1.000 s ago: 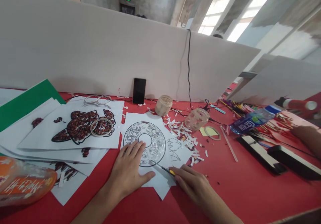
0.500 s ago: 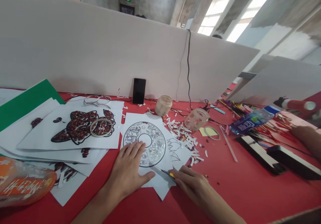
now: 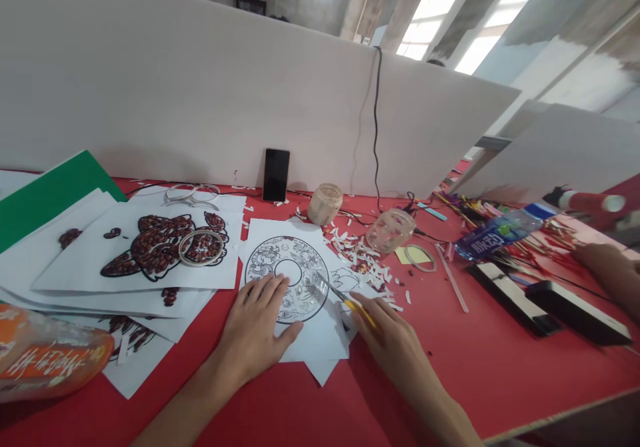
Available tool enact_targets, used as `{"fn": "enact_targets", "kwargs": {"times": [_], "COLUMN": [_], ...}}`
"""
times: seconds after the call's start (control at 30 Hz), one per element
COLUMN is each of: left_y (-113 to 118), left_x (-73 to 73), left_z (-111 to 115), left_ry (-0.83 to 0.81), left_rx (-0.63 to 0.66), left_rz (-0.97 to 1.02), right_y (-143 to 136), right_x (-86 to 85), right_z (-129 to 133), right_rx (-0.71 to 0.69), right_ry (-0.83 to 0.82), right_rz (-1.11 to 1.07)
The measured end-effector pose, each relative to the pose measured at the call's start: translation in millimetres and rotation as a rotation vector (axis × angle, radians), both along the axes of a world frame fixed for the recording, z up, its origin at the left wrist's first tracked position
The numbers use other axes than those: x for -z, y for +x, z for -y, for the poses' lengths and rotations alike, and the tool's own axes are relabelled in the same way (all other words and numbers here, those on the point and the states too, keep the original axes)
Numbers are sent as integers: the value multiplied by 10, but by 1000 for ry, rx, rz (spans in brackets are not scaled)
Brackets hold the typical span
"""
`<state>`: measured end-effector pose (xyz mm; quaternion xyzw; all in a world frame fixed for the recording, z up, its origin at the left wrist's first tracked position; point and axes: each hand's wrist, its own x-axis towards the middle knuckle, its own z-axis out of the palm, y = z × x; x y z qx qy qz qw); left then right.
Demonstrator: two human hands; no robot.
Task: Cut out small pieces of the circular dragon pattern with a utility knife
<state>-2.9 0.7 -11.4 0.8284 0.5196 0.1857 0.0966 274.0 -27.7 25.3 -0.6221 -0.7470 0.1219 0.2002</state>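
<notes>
A white sheet [image 3: 320, 347] printed with a ring-shaped line drawing [image 3: 260, 253] lies before me on the red table. My left hand [image 3: 260, 327] rests flat on its lower left part, fingers spread. In my right hand [image 3: 390, 327] is a slim paintbrush [image 3: 357, 308] with a yellow handle and metal collar. Its tip points at the right part of the ring, where the surface looks shiny; whether it touches the paper I cannot tell. Partly under my right hand is another sheet with a line drawing [image 3: 345, 279].
Paper scraps [image 3: 355, 250] lie around two jars, a cloudy jar [image 3: 325, 203] and a clear jar [image 3: 391, 230]. A phone [image 3: 276, 175] leans on the white partition [image 3: 200, 100]. Bean-covered pictures [image 3: 163, 243] are stacked left; a water bottle [image 3: 505, 232] and another person's arm [image 3: 607, 270] are right.
The paintbrush in my right hand has moved up and away from me, from below the ring onto its right part. My left hand stays flat on the sheet. The view has shifted slightly.
</notes>
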Motion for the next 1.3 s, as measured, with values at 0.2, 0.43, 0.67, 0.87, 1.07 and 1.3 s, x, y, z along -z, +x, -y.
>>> {"fn": "enact_targets", "kwargs": {"times": [0.2,0.43,0.67,0.87,1.07,1.3], "left_y": [-10,-13,-16,-18,-18,-15], "left_x": [-18,-19,-4,4,-9,-33], "left_z": [-1,-9,-8,-6,-2,2], "left_ry": [-6,-31,-5,-9,-20,-24], "left_rx": [2,2,10,4,6,3], "left_rz": [6,-3,12,9,3,-3], "right_y": [-135,-143,-78,-88,-110,-77], "right_x": [44,-224,-176,-170,-198,-196], "right_z": [-221,102,207,159,126,109], "right_rx": [35,-225,-261,-247,-204,-244], "right_ry": [117,-166,-162,-155,-173,-246], "right_rz": [190,-128,-57,-35,-34,-61]}}
